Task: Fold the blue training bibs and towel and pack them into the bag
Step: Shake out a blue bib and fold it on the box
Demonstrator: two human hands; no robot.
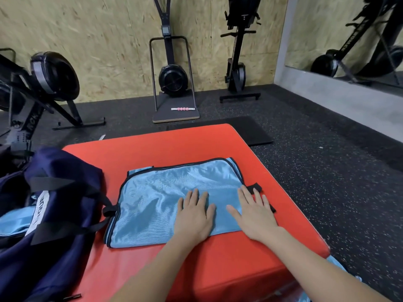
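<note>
Flat, both palms: left hand [194, 214] and right hand [255, 214] pressed side by side, fingers straight, on blue mesh bib [165, 192] atop red pad [174, 144], right of navy bag [65, 192]. Probably light, limp, slippery; best pinched at bound edges.

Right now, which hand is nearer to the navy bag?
Left. The left hand lies flat on the blue bib, on the side toward the navy bag. The right hand presses the bib's far edge, by the black strap.

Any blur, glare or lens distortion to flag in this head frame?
Head view: wide-angle bending curves the red padded mat's edges; soft sheen on the light-blue mesh bib under both flat hands, left, right; background rowing machines slightly soft.
</note>
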